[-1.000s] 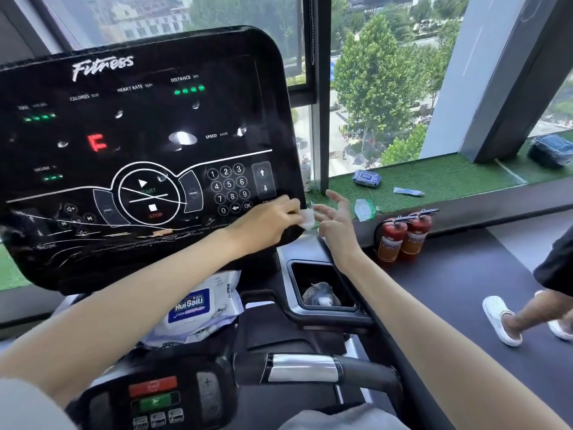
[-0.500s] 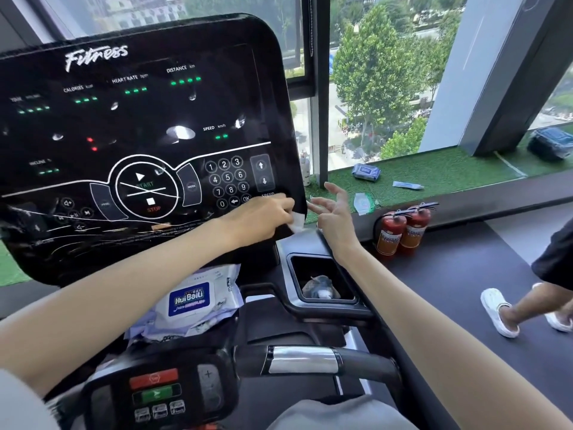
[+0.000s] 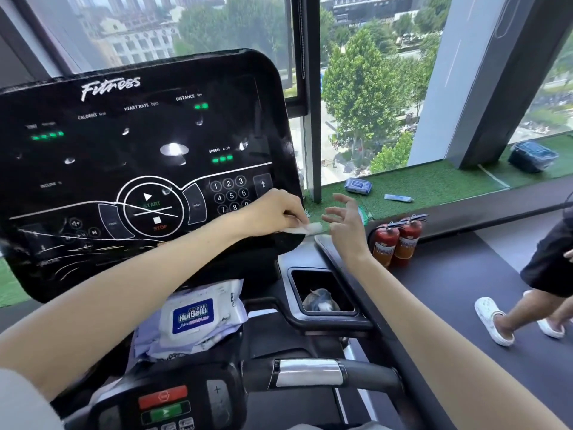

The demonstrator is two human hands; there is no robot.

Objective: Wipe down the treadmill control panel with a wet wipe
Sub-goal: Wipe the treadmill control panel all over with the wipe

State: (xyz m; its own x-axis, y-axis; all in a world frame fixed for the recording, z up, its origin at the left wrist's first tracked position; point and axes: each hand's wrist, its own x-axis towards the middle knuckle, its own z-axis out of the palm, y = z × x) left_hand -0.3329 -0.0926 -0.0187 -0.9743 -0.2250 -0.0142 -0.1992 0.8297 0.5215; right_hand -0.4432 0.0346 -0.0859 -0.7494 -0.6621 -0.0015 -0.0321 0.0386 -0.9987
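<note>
The wet wipe (image 3: 307,228) sits at the lower right corner of the control panel (image 3: 139,169), pinched by the left grip (image 3: 273,214). The right grip (image 3: 345,226) hovers just beside it, fingers spread, holding nothing. It would be best to flatten the wipe and sweep leftward in overlapping passes, pressing lightly over the keys.

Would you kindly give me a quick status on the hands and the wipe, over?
Left hand pinching wipe at lower right corner of panel. Right hand open, holding nothing. Nothing blocking panel.

Left hand (image 3: 273,212) pinching, right hand (image 3: 345,226) spread
</note>
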